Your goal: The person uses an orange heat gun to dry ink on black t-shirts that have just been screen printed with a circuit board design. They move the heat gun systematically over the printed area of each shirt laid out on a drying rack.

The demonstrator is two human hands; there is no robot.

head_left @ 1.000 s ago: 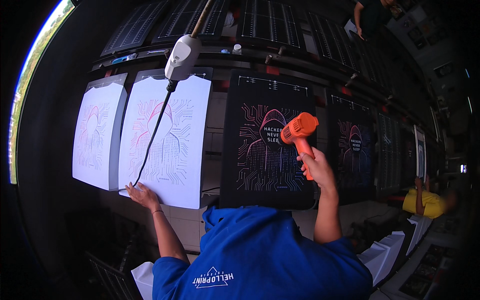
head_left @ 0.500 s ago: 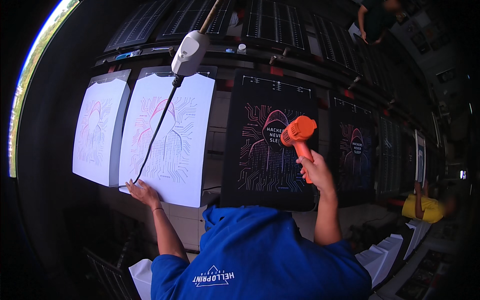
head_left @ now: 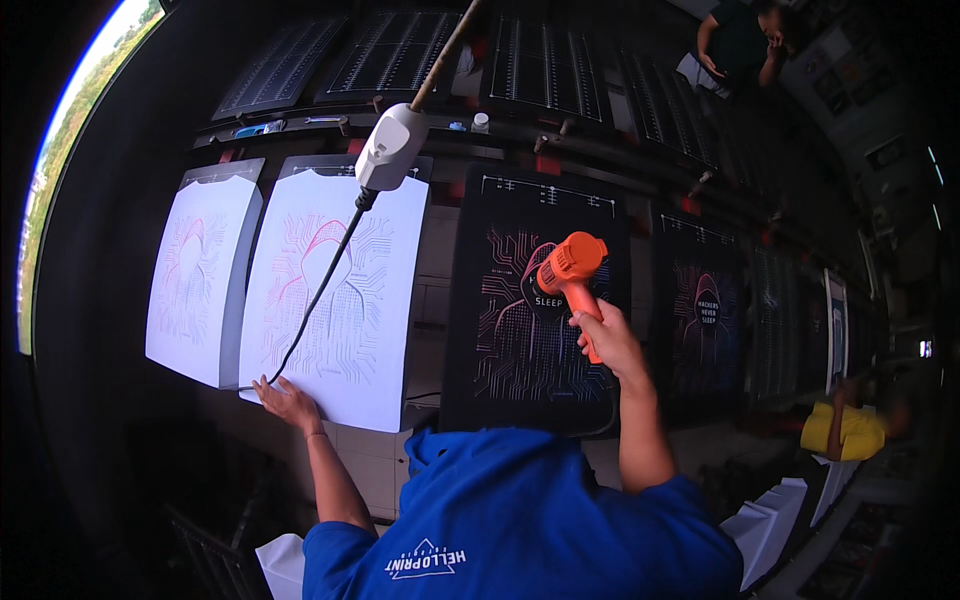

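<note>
My right hand (head_left: 606, 343) is wrapped round the handle of an orange heat gun (head_left: 574, 262). Its nozzle points down and left at the printed hooded figure on a black T-shirt (head_left: 470, 340), hiding part of the lettering. At the lower left corner of a white T-shirt (head_left: 385, 400) is my left hand (head_left: 292, 405), fingers stretched and apart. A black power cord (head_left: 312, 318) passes at its fingertips; whether they press on it I cannot tell. That cord hangs from a white plug connector (head_left: 392, 145) and crosses the white shirt's print.
Another printed white shirt (head_left: 170, 335) lies at the left, and a second black one (head_left: 690, 340) at the right. Across the rail are several dark printing boards (head_left: 545, 60). One person (head_left: 740, 45) stands at the far right; another in a yellow top (head_left: 845, 430) is nearer.
My right hand has moved the heat gun slightly left over the print, now covering more of the upper lettering. My left hand stays by the white shirt's corner. The far person has raised a hand.
</note>
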